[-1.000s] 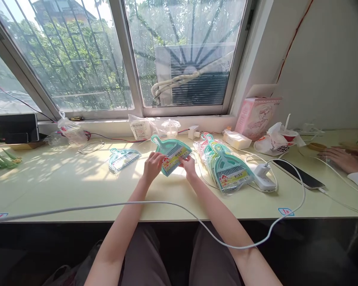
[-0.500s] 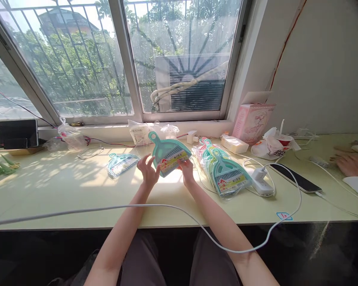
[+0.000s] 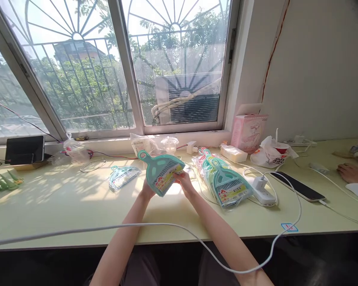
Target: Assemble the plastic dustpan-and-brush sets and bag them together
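A teal dustpan (image 3: 155, 169) with a small brush and a yellow printed label is held up above the table, its ring handle pointing to the upper left. My right hand (image 3: 185, 182) is closed on its right edge, the thumb over the label side. Behind the pan's lower left side, my left hand (image 3: 148, 190) holds it from the back; its fingers are mostly hidden. To the right lies an overlapping pile of similar bagged dustpan sets (image 3: 231, 182), with pink and green ones further back. Another bagged dustpan set (image 3: 123, 176) lies alone to the left.
A white cable (image 3: 167, 225) hangs across in front of my forearms. On the right are a power strip (image 3: 264, 194), a phone (image 3: 298, 186), a pink box (image 3: 249, 131) and another person's hand (image 3: 346, 173). A tablet (image 3: 24, 149) stands at the far left beneath the window.
My left hand has gone from its fingertips at the dustpan's left edge to behind the pan. The dustpan has shifted slightly left, still in my right hand. The camera view has tilted up.
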Tool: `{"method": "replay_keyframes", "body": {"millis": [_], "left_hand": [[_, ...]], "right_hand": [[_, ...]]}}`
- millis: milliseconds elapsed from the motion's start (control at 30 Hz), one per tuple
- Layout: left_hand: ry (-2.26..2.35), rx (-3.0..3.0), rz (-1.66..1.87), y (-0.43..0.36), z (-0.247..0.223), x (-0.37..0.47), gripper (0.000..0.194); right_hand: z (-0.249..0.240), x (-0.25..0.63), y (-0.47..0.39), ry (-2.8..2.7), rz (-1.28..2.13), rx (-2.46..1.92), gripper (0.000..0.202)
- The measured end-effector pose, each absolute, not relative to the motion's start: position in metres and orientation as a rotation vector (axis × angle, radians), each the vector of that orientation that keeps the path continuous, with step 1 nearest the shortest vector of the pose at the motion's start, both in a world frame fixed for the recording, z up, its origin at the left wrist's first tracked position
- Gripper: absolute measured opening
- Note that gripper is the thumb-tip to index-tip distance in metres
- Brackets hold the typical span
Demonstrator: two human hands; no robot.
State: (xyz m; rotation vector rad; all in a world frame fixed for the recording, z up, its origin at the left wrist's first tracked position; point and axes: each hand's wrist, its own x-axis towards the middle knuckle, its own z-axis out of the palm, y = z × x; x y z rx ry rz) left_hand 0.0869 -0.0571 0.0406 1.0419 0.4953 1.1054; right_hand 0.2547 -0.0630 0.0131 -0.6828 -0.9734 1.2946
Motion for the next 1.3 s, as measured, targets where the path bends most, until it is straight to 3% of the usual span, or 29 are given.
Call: {"method": "replay_keyframes", "body": {"millis": [133,300,400,633,767,967,1300], "left_hand": [[0.479,1.005,1.005,-0.056,0.033,0.093,0.062],[0.407,0.909,1.072,-0.039,0.019,0.09,0.093],[0.348,0.898,1.111,-0.038,0.015,0.089,0.1],[0.278,0.928,0.836,-0.05,0.012,0.098,0.089],[0.348,1.007,0.929,-0.05,0.018,0.101,0.088],[0.681,1.315,1.279,-0.054,0.031,0.108,0.066],[0.944,1.452,1.078,-0.049,0.024,0.102,0.066]], "right_hand": [[0.012,0.254,-0.062,-0.887,1.265,-0.658,0.042],[0.007,0.255,-0.057,-0.726,1.224,-0.655,0.042],[0.003,0.257,-0.054,-0.666,1.216,-0.651,0.04],[0.006,0.261,-0.057,-0.649,1.162,-0.609,0.04],[0.009,0.259,-0.057,-0.653,1.141,-0.639,0.039],[0.008,0.259,-0.055,-0.621,1.171,-0.651,0.039],[-0.002,0.262,-0.047,-0.538,1.29,-0.722,0.028]]}}
